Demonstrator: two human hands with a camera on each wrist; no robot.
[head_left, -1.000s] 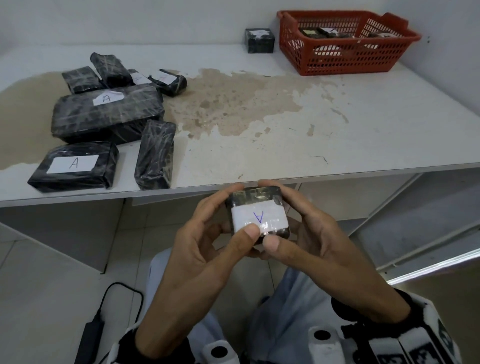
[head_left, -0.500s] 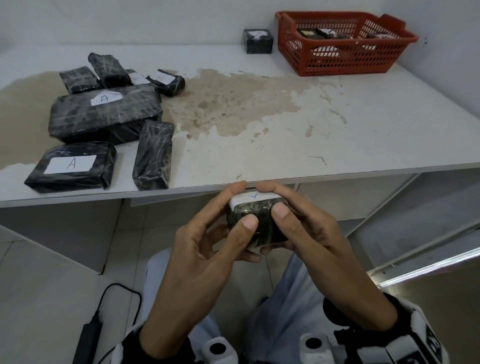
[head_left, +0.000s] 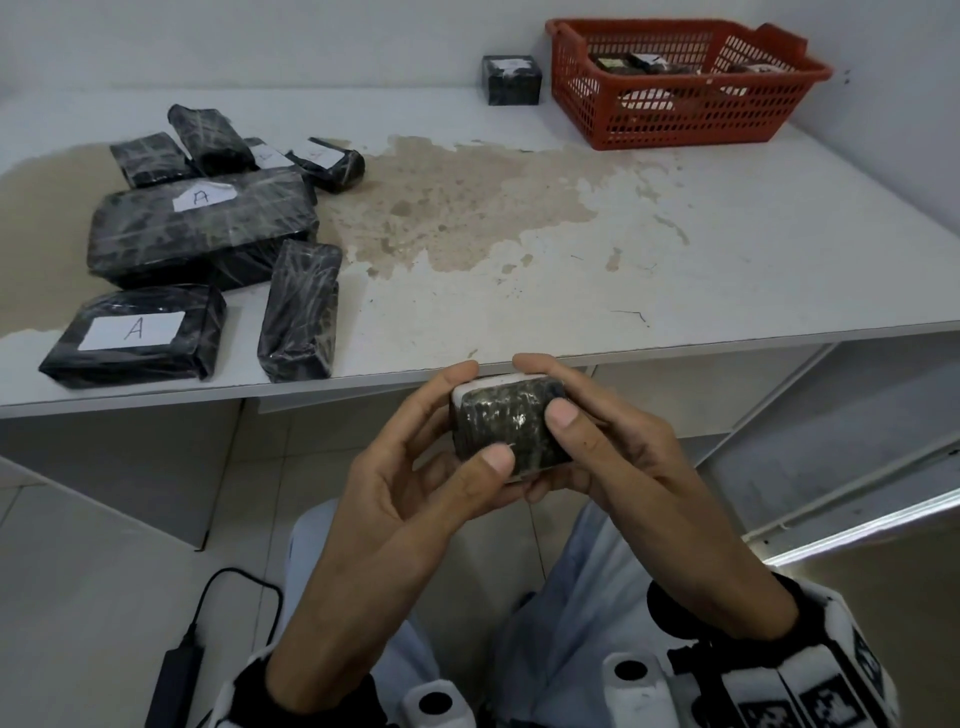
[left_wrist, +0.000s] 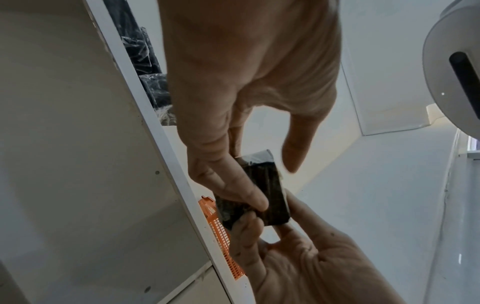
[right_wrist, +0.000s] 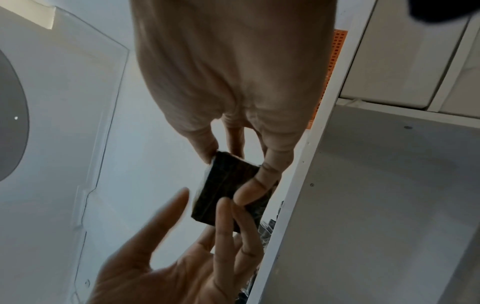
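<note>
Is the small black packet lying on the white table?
No, the left hand and right hand hold the packet in the air, before the table edge.

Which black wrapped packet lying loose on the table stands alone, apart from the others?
The small packet at the far edge, just left of the red basket. The other packets lie together in a group on the left.

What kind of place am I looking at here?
Likely a parcel-sorting bench: black wrapped packages labelled A lie on a white table, a red basket holds more, and a small package is held.
</note>
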